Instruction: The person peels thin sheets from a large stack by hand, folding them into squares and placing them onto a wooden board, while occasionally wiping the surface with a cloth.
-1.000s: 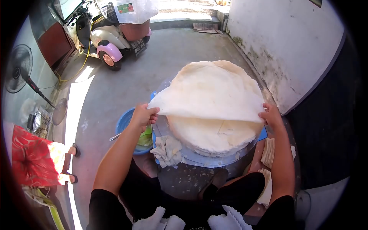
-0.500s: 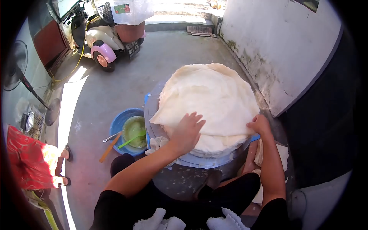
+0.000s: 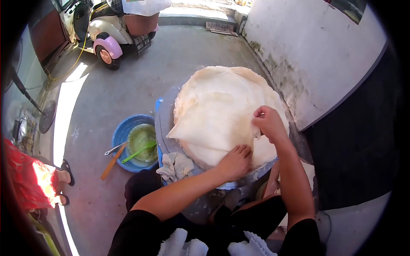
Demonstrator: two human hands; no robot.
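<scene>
A wide, round stack of pale, soft sheets [image 3: 213, 106] lies on a round grey board [image 3: 164, 123]. My left hand [image 3: 237, 162] rests flat on the stack's near part, its fingers extended and holding nothing. Further right, my right hand [image 3: 267, 121] pinches the top sheet's edge and holds it raised and folded back. The sheet's left corner points out over the stack's left side. A crumpled greyish cloth [image 3: 176, 166] lies beside the stack at the near left.
A blue basin [image 3: 119, 141] on the floor holds a bowl of greenish liquid [image 3: 139, 138], a green spoon [image 3: 139, 151] and a wooden stick [image 3: 113, 162]. A person in red [image 3: 32, 179] is at far left. A scooter [image 3: 111, 38] stands behind; a white wall [image 3: 316, 55] rises at right.
My right hand has moved up and left, drawing the sheet's right edge inward. My left hand has slid right and towards me. The whole view has shifted slightly.
</scene>
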